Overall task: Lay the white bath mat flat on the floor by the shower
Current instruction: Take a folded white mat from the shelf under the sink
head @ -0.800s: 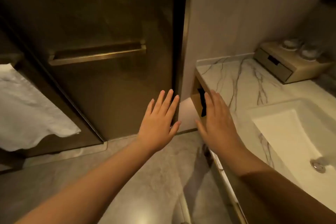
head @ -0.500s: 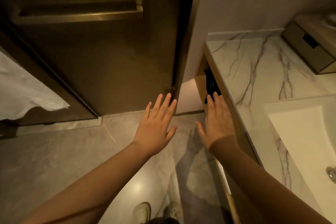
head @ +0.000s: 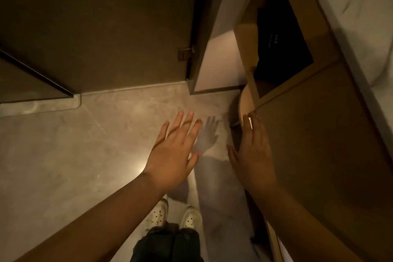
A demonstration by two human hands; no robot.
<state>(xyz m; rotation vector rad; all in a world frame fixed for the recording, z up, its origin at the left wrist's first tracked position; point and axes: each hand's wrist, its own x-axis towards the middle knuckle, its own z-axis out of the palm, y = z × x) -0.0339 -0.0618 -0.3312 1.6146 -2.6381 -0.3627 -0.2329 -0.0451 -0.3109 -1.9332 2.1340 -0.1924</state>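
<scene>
Mat is nowhere in view, so with left hand and right hand both flat, straight-fingered and empty over the floor by the shower door, the sound move is to find it and take two corners, though the recess in the vanity is too dark to read.

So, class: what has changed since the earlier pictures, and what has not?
The view tipped down: door handle, hanging white cloth and sink left the frame; more floor and the shoes now show. Nothing was taken hold of or let go. The left hand and right hand stay open, empty, stretched forward.
</scene>
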